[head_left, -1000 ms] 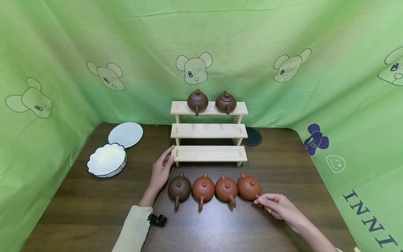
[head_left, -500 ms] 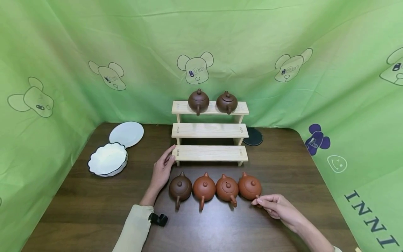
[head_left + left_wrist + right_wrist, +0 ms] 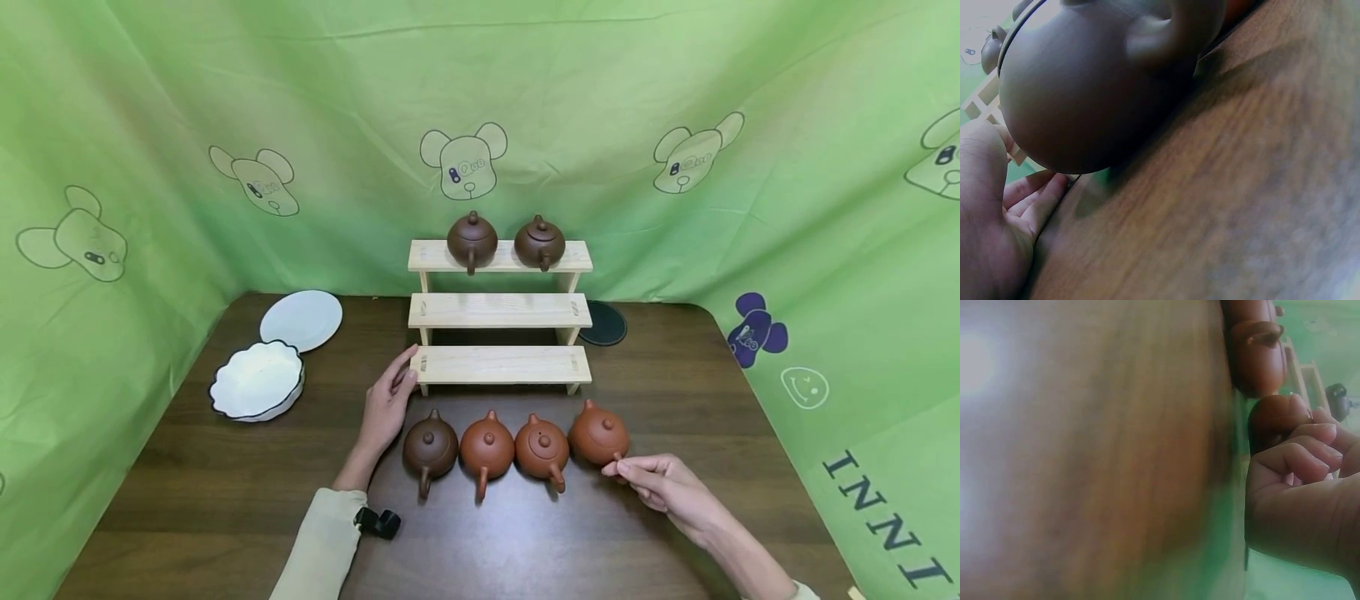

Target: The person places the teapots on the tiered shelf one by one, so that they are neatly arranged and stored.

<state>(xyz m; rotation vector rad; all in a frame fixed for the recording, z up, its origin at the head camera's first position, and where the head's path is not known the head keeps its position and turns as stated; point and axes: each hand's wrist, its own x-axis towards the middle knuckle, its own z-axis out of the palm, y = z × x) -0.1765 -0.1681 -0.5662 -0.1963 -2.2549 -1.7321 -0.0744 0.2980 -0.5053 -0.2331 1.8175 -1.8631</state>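
Note:
My right hand (image 3: 667,492) pinches the handle of the rightmost reddish teapot (image 3: 600,435), which sits at the end of a row along the front of the stand. In the right wrist view the fingers of that hand are curled by the same teapot (image 3: 1279,415). My left hand (image 3: 386,408) rests with straight fingers against the left end of the lowest step of a wooden three-tier stand (image 3: 495,365). Beside it is a dark brown teapot (image 3: 430,450), large in the left wrist view. Two more reddish teapots, a left one (image 3: 487,454) and a right one (image 3: 538,458), fill the row between.
Two dark teapots, one left (image 3: 472,243) and one right (image 3: 540,247), stand on the top tier. At the left are a white scalloped dish (image 3: 257,382) and a white plate (image 3: 302,320). A dark round coaster (image 3: 603,325) lies behind the stand's right side. Green cloth surrounds the table.
The rightmost teapot has moved slightly away from me and to the right, apart from its neighbour, with my right hand following. The left hand stays at the stand.

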